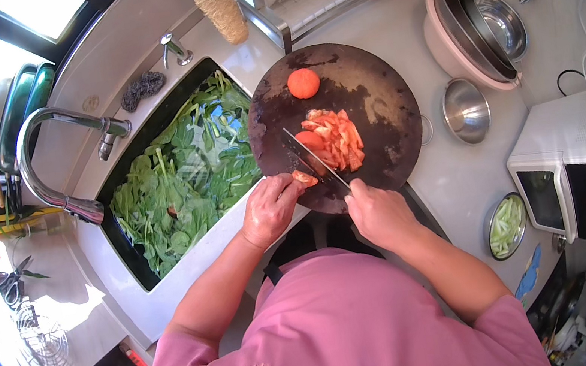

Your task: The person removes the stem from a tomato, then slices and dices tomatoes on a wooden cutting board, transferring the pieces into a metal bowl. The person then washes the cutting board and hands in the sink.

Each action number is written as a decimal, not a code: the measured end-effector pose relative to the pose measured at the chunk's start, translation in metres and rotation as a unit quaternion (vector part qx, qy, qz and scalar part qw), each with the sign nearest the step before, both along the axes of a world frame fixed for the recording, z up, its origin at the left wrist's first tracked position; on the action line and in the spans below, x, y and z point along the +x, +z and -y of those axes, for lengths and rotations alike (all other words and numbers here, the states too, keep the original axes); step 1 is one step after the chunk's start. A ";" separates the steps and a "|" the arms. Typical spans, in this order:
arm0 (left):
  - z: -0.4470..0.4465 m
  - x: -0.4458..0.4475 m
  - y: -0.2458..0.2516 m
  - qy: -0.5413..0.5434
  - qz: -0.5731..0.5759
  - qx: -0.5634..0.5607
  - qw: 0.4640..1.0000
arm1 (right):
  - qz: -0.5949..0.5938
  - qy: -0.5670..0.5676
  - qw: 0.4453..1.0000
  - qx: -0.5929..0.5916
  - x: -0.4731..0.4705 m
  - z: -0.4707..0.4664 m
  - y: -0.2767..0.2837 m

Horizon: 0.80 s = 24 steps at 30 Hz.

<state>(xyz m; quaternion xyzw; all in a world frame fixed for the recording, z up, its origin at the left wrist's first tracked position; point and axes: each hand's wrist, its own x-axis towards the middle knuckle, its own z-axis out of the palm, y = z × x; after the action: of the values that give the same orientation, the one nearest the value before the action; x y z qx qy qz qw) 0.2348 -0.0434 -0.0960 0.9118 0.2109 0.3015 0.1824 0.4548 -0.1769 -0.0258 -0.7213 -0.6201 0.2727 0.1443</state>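
Observation:
A round, dark cutting board (380,158) lies before me. My right hand (380,215) is closed around the handle of a kitchen knife (317,157), whose blade slants up and left over the board. Between the fingertips of my left hand (273,207) is a small piece of tomato (305,178), held left of the blade at the board's near edge. Chopped tomato (340,139) is heaped just right of the knife, with a larger rounded tomato piece (309,139) at its left side. Farther back on the board sits a whole-looking, peeled tomato (304,83).
Left of the board, a sink holds leafy greens (185,182) in water, beneath a curved faucet (73,116). To the right are a steel bowl (466,111), stacked basins (448,40), a bowl of cut pale-green vegetable (507,225) and a white microwave (556,155). A dish rack (324,13) stands behind.

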 end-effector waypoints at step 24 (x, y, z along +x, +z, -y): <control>-0.028 0.041 0.008 0.091 0.013 -0.057 0.994 | -0.150 -0.212 0.964 0.065 0.032 0.044 -0.017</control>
<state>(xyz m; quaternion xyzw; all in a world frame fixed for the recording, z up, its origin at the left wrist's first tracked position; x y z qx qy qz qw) 0.2757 -0.0149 -0.0878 0.8728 0.3077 0.3161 0.2089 0.4868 -0.2209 -0.0423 -0.7759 -0.4410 0.2999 0.3369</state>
